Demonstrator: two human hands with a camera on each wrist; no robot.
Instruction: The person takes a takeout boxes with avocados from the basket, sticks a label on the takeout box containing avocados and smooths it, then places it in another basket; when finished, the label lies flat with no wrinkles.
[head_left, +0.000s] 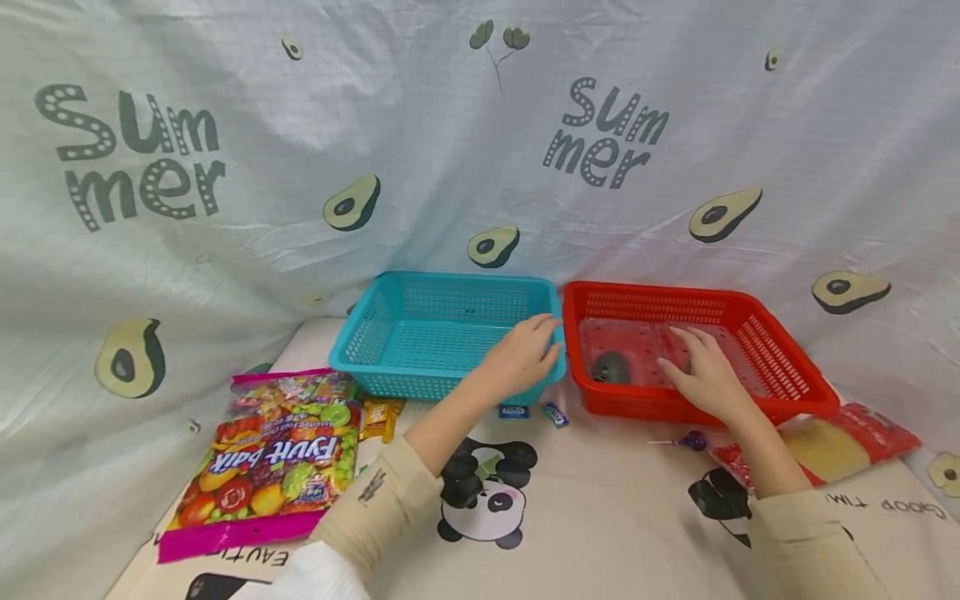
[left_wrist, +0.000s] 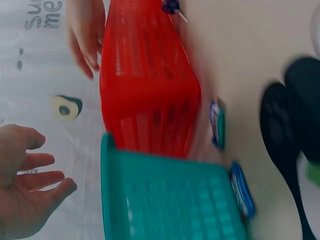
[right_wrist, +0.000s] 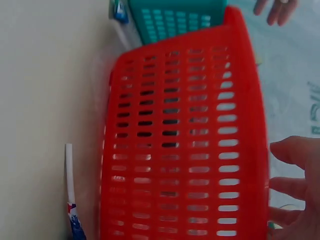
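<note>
Bag (head_left: 266,458) at far left: flat, glossy plastic. Just beside, a shiny yellow wrapper (head_left: 381,418). Then the blue basket (head_left: 405,385), rigid lattice plastic, left hand (head_left: 523,357) by its right end, fingers loosely spread, gripping nothing. Next along, the red basket (head_left: 637,402), slotted plastic, with a rounded dark lump (head_left: 611,367) inside; right hand (head_left: 703,373) at the front rim, fingers parted, holding nothing. Apparently a reach at the baskets, with curled fingers needed for any grasp. Below, a round-headed lollipop (head_left: 694,440); at far right, a soft red packet (head_left: 847,446).

The blue basket (head_left: 412,379) and red basket (head_left: 630,402) look smooth plastic, the fruit bag (head_left: 262,458) glossy.
</note>
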